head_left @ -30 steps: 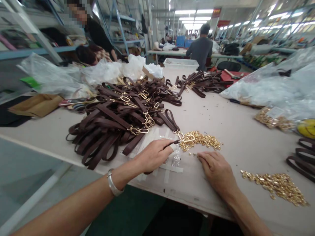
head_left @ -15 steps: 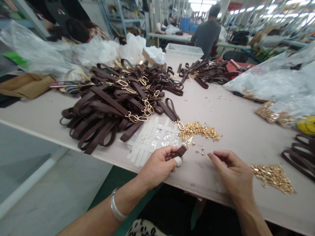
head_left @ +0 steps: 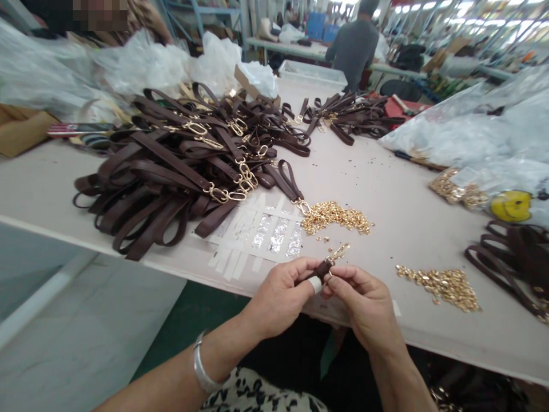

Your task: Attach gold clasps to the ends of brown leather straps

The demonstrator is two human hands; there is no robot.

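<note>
My left hand (head_left: 281, 297), its thumb wrapped in white, is closed around the end of a dark brown leather strap (head_left: 325, 266). A gold snap hook (head_left: 341, 252) sticks out beyond that end. My right hand (head_left: 369, 306) meets it there, thumb and fingers pinched on a small gold metal piece (head_left: 329, 275) against the leather; its exact shape is too small to tell. Just beyond both hands lie a heap of small gold fittings (head_left: 337, 217) and a few loose ones. A second heap of gold pieces (head_left: 446, 286) lies to the right.
Brown straps with gold hooks (head_left: 171, 171) are piled at left, more straps (head_left: 355, 114) farther back and others (head_left: 510, 269) at right. Clear plastic bags (head_left: 472, 126) flank the table (head_left: 351, 171). White tape strips (head_left: 240, 240) hold small packets. A person (head_left: 354, 48) stands beyond a plastic bin (head_left: 313, 73).
My right hand has moved left from beside the loose gold pieces to the strap end and now pinches there. The strap and snap hook are raised slightly; the view has shifted.
</note>
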